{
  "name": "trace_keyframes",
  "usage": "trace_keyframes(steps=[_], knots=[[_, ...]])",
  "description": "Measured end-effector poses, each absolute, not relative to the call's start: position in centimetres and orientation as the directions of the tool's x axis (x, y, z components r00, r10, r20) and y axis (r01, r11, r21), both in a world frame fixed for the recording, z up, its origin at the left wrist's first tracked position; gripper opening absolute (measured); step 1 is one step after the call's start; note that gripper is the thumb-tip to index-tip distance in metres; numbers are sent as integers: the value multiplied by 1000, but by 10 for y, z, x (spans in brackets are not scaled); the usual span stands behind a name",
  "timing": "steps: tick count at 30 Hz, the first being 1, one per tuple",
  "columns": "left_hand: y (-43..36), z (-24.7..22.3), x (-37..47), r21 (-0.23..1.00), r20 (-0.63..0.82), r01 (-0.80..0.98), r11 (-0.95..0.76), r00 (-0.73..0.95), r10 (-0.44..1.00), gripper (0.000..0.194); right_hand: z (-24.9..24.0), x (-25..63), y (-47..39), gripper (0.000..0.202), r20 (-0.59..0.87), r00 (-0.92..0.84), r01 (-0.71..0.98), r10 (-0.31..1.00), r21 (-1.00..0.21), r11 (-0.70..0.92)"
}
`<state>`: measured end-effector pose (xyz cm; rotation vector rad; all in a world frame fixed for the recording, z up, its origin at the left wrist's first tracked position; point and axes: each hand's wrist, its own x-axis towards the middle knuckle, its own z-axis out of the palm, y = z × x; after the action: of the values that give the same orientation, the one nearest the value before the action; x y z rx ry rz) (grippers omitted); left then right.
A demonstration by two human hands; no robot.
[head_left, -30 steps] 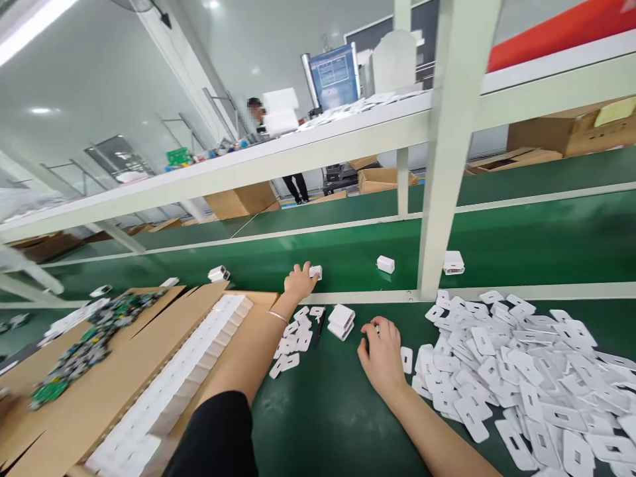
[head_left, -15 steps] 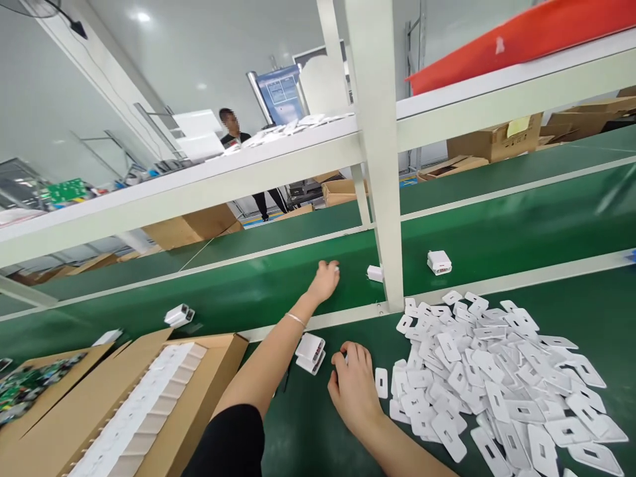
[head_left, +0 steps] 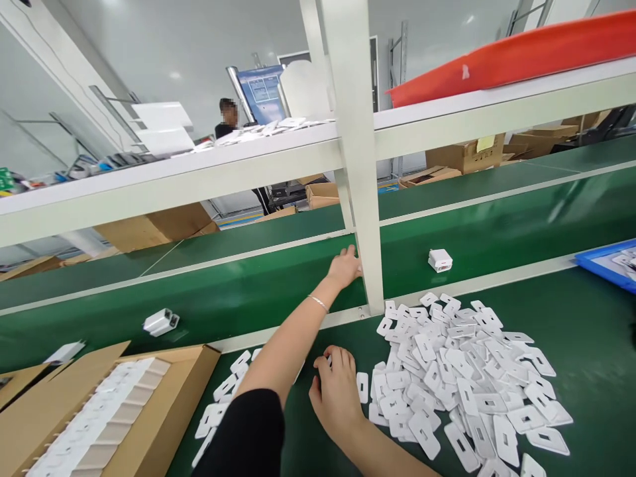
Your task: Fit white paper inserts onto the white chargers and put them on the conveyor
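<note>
My left hand (head_left: 344, 267) reaches forward over the green belt to the foot of the white upright post. Its fingers curl around a small white plastic housing (head_left: 360, 267), mostly hidden by the hand and the post. My right hand (head_left: 336, 387) rests on the green bench, fingers bent together; a small pale bit shows between them, too hidden to name. Beside it lies a single white cover plate (head_left: 362, 387) with a rectangular slot. A large heap of such white plates (head_left: 457, 377) spreads to the right. More loose plates (head_left: 213, 416) lie left of my left forearm.
One white housing (head_left: 440, 260) sits on the belt right of the post (head_left: 354, 146), another (head_left: 161, 322) on the left. A cardboard box (head_left: 183, 391) holds a row of white parts. A blue tray (head_left: 596, 260) stands at right. A person (head_left: 228, 118) is beyond the shelf.
My left hand has moved right along the belt to the housing by the post. My right hand stays in much the same place on the bench. The view has shifted right.
</note>
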<state>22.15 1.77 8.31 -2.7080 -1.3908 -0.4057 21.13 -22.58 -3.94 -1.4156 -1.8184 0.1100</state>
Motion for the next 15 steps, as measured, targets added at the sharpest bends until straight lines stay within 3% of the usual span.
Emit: trace_keyframes(steps=[5,10,15], knots=[[-35,98,119,123,323,844,-522,463,825,32,-29,215,-227,24,544,74,596,836,-696,400],[-137,90,55,416,536,657,-628,381,753,24,-27,222,-222,36,465,196,206,863,-880,427],[-221,59,48,529,470,658,-536,298,831,23,-22,227,-218,53,398,-49,-90,916,-915,393]])
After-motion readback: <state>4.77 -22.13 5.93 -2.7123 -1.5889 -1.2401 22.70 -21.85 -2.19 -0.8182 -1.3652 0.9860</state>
